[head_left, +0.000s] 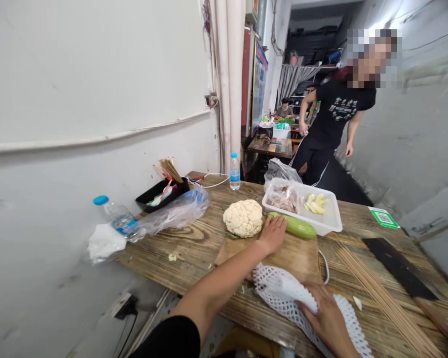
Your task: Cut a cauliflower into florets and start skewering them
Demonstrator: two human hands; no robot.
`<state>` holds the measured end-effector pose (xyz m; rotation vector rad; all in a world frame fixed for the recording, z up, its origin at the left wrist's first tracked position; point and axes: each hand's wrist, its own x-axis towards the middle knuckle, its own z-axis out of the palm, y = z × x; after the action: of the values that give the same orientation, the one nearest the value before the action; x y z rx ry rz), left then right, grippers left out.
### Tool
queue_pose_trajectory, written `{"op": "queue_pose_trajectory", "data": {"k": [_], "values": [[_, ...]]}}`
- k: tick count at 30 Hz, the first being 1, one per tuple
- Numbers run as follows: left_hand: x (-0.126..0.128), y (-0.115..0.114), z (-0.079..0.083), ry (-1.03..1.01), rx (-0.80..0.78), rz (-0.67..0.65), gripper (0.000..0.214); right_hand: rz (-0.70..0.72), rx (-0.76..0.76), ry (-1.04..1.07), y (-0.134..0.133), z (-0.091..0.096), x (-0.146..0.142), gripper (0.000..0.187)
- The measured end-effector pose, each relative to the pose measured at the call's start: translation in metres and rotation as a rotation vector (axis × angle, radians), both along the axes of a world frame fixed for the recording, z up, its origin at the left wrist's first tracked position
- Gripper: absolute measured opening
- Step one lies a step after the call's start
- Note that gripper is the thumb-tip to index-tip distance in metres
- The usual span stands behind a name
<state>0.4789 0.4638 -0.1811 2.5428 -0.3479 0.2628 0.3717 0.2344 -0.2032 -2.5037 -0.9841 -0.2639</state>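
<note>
My left hand [272, 233] lies on a wooden cutting board [296, 256], its fingers curled over the end of a green zucchini [298, 226]. A white cauliflower [243, 217] sits on the board just left of that hand. My right hand [326, 318] presses down on a white foam net sleeve [280, 291] at the table's near edge, fingers closed over it.
A white tray [330, 221] with cut pieces and a bag stands behind the board. A cleaver [399, 268] and bamboo skewers [381, 298] lie at right. Water bottles [234, 171], a black tray [160, 194] and plastic bags sit left. A person in black stands beyond the table.
</note>
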Motion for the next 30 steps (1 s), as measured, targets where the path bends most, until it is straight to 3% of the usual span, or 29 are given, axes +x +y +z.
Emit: {"op": "queue_pose_trajectory", "data": {"k": [6,12,19,25,30], "values": [[-0.031,-0.006,-0.024,-0.032,0.051,0.069,0.061,-0.023,0.065,-0.131,-0.005,-0.019,-0.007,0.028],[-0.043,-0.012,-0.039,-0.033,-0.049,0.106,0.06,-0.04,0.068,-0.119,-0.004,-0.018,-0.007,0.029],[-0.031,-0.01,-0.033,-0.056,-0.316,0.088,0.059,-0.071,0.074,-0.108,-0.004,-0.016,-0.009,0.027],[-0.024,-0.015,-0.024,-0.052,-0.177,0.127,0.059,-0.087,0.065,-0.085,-0.003,-0.016,-0.01,0.024],[-0.027,-0.017,-0.027,-0.05,-0.261,0.173,0.052,-0.065,0.064,-0.106,-0.004,-0.017,-0.009,0.027]]}}
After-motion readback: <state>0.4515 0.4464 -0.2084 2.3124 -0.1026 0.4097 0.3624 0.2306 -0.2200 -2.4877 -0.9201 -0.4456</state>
